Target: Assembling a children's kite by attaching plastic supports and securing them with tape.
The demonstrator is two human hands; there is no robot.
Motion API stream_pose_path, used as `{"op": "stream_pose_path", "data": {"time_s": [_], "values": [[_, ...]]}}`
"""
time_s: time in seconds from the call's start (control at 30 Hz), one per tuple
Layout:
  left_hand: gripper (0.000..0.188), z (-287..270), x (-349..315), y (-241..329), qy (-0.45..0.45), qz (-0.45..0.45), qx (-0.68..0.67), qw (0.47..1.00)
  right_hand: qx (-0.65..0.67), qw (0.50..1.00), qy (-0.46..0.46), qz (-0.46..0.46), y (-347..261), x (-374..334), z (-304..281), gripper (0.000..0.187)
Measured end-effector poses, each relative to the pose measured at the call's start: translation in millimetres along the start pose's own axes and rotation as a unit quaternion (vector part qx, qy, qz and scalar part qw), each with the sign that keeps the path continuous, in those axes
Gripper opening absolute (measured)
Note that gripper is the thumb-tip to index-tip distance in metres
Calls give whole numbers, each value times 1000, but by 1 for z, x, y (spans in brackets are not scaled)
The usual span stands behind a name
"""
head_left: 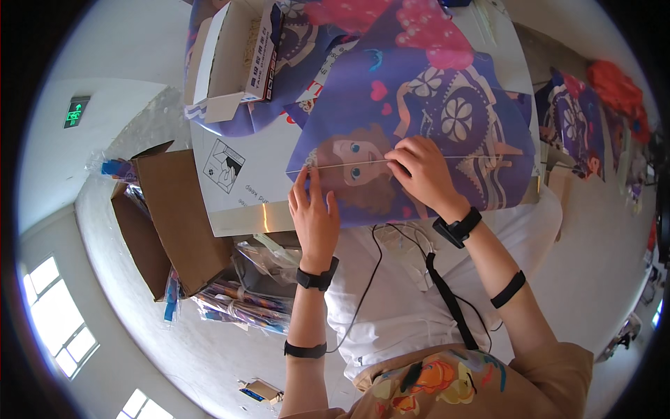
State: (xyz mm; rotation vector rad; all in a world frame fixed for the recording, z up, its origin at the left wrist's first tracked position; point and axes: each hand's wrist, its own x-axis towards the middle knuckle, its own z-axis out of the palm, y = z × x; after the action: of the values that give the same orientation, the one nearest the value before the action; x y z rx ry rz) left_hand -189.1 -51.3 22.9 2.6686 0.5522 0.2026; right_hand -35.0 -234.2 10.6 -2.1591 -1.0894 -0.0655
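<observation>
A purple printed kite sheet [447, 126] with a cartoon figure lies spread on a white work surface [258, 188]. A thin pale rod [349, 165] runs across the sheet. My left hand [314, 216] presses flat on the sheet's near left edge, with its fingertips touching the rod's left end. My right hand [422, 171] pinches the rod near the sheet's middle, fingers curled around it.
An open white box [234, 63] stands at the back left of the surface. Brown cardboard boxes [174, 216] and bundled packaged kites [237, 304] lie on the floor to the left. More purple kites and a red one [593, 119] lie at the right.
</observation>
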Motion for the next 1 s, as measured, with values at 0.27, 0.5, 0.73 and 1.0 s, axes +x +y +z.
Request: {"op": "stream_pose_path", "data": {"time_s": [0.27,0.5,0.73,1.0], "values": [[55,-1,0,0,-1,-5,-1,1000,-24,1000,7,-3,3,2,-2,13],[55,0,0,1,2,0,-6,1000,-7,1000,8,19,6,-3,-5,11],[51,1,-2,0,10,-3,-5,1000,12,999,22,32,6,-6,-7,13],[52,2,1,5,-3,-10,-11,1000,-42,993,65,89,15,-35,-43,21]]}}
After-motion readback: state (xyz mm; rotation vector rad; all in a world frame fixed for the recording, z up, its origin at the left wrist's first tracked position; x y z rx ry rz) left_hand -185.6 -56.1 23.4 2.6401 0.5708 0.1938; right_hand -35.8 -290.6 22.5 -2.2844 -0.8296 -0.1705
